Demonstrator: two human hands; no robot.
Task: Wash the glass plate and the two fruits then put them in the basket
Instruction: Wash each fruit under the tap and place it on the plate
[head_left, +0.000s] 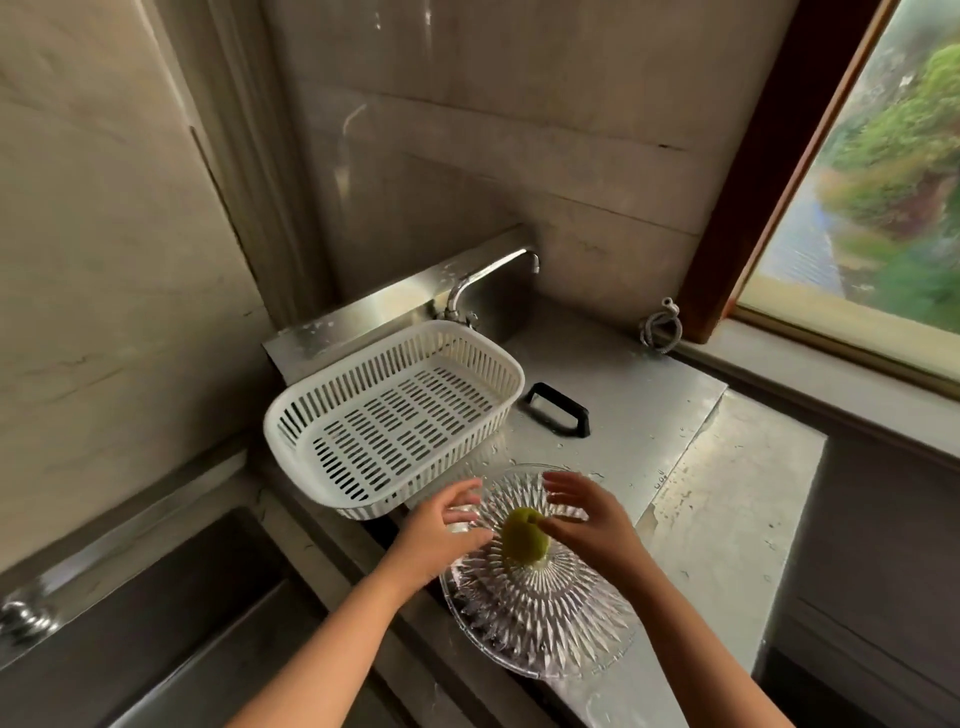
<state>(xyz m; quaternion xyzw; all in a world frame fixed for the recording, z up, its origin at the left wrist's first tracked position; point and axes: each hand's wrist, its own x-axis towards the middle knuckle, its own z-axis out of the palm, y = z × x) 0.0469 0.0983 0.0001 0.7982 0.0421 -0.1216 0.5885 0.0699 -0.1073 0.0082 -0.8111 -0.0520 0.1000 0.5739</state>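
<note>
I see the clear, ray-cut glass plate (540, 603) on the desk (649, 415), one green fruit (524, 538) at its centre, my left hand (441, 535) and right hand (587, 514) spread over it.

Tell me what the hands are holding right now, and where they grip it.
Nothing is clearly gripped. Left hand and right hand hover spread over the glass plate, flanking the green fruit.

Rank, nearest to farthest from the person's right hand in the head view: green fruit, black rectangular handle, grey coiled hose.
From the right hand:
1. Green fruit, beside it on the plate.
2. Black rectangular handle, on the counter beyond.
3. Grey coiled hose, by the window.
</note>
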